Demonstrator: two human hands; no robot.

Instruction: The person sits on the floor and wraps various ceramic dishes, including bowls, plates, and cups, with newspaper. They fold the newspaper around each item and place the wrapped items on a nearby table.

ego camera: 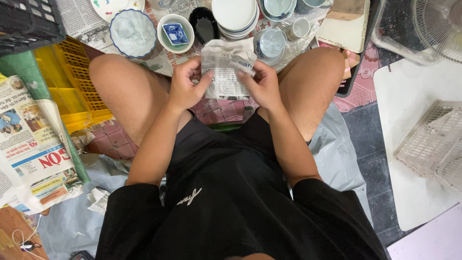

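Both hands, left hand (185, 86) and right hand (262, 86), grip a newspaper bundle (226, 65) between the knees. Bowls (133, 31) and plates (234, 14) sit on the floor just beyond.

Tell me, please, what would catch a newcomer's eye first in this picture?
Probably the crumpled newspaper bundle at centre, gripped by the left hand and right hand between the knees. Behind it, bowls and stacked white plates crowd the floor, and a yellow crate sits at left.
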